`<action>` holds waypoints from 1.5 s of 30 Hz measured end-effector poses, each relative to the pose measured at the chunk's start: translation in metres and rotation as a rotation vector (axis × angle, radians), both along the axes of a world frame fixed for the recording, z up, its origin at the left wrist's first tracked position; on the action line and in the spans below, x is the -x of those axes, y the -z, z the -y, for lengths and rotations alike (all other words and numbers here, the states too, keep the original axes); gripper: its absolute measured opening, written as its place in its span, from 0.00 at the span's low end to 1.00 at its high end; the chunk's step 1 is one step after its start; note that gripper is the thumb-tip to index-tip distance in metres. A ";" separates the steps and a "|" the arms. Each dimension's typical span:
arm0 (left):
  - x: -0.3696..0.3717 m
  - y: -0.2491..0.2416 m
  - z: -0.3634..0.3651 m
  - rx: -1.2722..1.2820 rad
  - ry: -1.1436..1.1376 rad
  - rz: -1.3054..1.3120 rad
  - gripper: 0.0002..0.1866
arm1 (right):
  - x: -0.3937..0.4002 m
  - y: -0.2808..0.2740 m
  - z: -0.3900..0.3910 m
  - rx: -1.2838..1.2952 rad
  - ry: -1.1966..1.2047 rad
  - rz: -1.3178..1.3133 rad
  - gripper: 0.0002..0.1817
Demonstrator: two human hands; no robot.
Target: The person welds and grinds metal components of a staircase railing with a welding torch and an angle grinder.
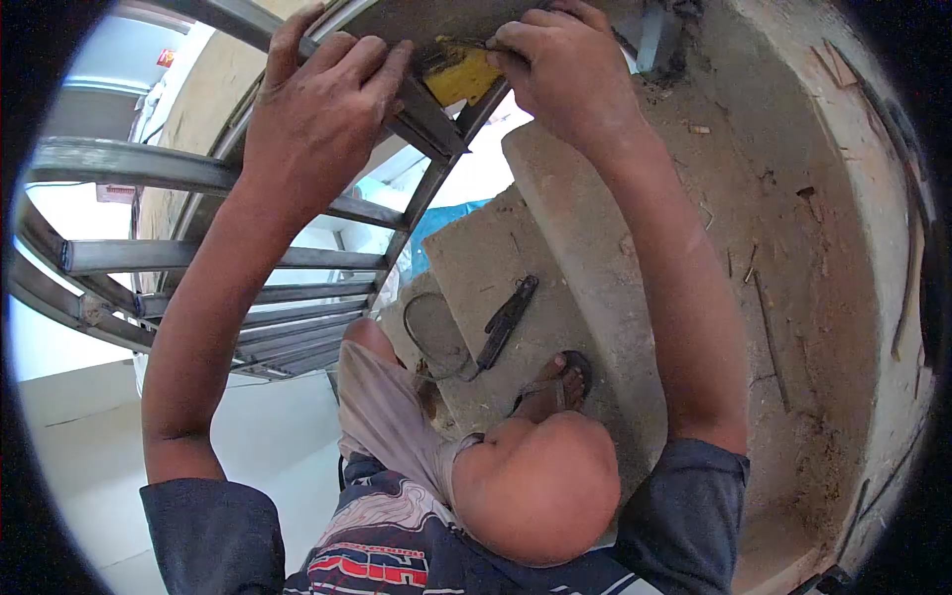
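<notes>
Gripping hand, left (319,111): fingers bent over the railing (129,164) near its end, back of the hand toward the camera; the palm side is hidden.
Pinching hand, right (575,74): narrow, thumb and fingertips drawn together on the edge of the yellow piece (464,79).
Yellow piece: between the two hands, at the railing's end, dark marks on its upper part; whether it touches the metal, I cannot tell.
Railing: grey metal bars, running in a row down the left side, beside the steps (585,258).
Steps: bare concrete, below the hands.
Black tool (507,324): lying on a lower step, a looped cable (464,378) at its near end.
Sandal (579,368): on the person's foot, just beside the tool.
Blue sheet (448,220): beyond the steps, seen past the railing.
Thin stick (770,337): on the concrete at right, well apart from both hands.
</notes>
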State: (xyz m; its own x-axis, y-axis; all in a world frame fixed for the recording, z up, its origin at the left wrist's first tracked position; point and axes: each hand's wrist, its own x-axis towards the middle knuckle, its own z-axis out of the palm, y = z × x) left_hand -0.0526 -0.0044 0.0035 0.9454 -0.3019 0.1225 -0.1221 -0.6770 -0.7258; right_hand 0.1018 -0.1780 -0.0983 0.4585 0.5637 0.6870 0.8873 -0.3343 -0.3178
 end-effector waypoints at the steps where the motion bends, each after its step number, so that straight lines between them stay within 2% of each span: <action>1: -0.001 0.002 -0.002 0.002 0.003 0.004 0.27 | -0.006 0.003 -0.003 0.079 0.011 0.034 0.13; 2: 0.000 0.004 -0.005 -0.004 0.018 0.021 0.28 | -0.011 0.005 -0.004 0.157 0.021 0.071 0.17; 4: 0.000 0.007 -0.009 -0.016 0.028 0.042 0.28 | -0.010 -0.010 0.002 0.174 0.000 -0.013 0.16; 6: -0.001 0.007 -0.007 -0.006 0.071 0.067 0.23 | -0.009 -0.019 0.003 0.188 -0.022 -0.097 0.16; 8: -0.002 0.005 -0.004 0.007 0.056 0.066 0.22 | -0.009 -0.021 0.001 -0.012 -0.134 -0.156 0.15; 9: -0.002 0.005 -0.003 0.021 0.042 0.060 0.21 | -0.009 -0.026 0.000 -0.012 -0.139 -0.157 0.15; 11: -0.001 0.003 0.002 0.054 0.045 0.072 0.19 | -0.009 -0.037 0.000 0.242 -0.100 -0.233 0.14; 12: -0.004 0.003 0.005 0.089 0.056 0.089 0.18 | -0.010 -0.037 0.000 0.243 -0.099 -0.237 0.14; 16: -0.019 0.002 0.015 0.191 0.102 0.149 0.14 | -0.013 -0.030 -0.008 0.241 -0.055 -0.174 0.13; 18: -0.028 0.005 0.016 0.148 0.051 0.143 0.11 | -0.014 -0.026 -0.012 0.226 -0.028 -0.156 0.13; 21: -0.033 0.006 0.019 0.172 -0.039 0.090 0.12 | -0.016 -0.021 -0.015 0.217 -0.011 -0.092 0.11; 25: -0.037 0.003 0.023 0.191 -0.044 0.102 0.10 | -0.018 -0.018 -0.015 0.178 -0.022 -0.072 0.09; 28: -0.039 0.007 0.028 0.240 -0.028 0.126 0.04 | -0.018 -0.014 -0.011 0.149 -0.034 -0.043 0.09; 33: -0.036 0.011 0.030 0.284 -0.014 0.137 0.05 | -0.012 -0.012 -0.011 0.151 -0.034 -0.029 0.09; 35: -0.032 0.010 0.033 0.343 -0.101 0.064 0.17 | -0.014 -0.010 -0.011 0.132 -0.051 -0.040 0.10; 37: -0.029 0.005 0.034 0.375 -0.102 0.042 0.20 | -0.017 -0.012 -0.004 0.123 -0.063 -0.059 0.10; 39: -0.029 0.001 0.038 0.413 -0.101 0.020 0.23 | -0.028 -0.012 0.009 -0.182 -0.204 -0.168 0.12; 40: -0.029 -0.001 0.042 0.427 -0.086 0.058 0.26 | -0.043 -0.027 0.038 -0.452 -0.075 -0.194 0.12; 42: -0.031 -0.004 0.049 0.473 -0.038 0.107 0.30 | -0.054 -0.042 0.070 -0.649 0.033 -0.341 0.12; 43: -0.032 -0.002 0.051 0.477 -0.027 0.115 0.30 | -0.052 -0.049 0.081 -0.648 0.039 -0.328 0.12; 45: -0.035 0.006 0.050 0.455 -0.118 0.050 0.26 | -0.041 -0.061 0.104 -0.895 0.023 -0.498 0.11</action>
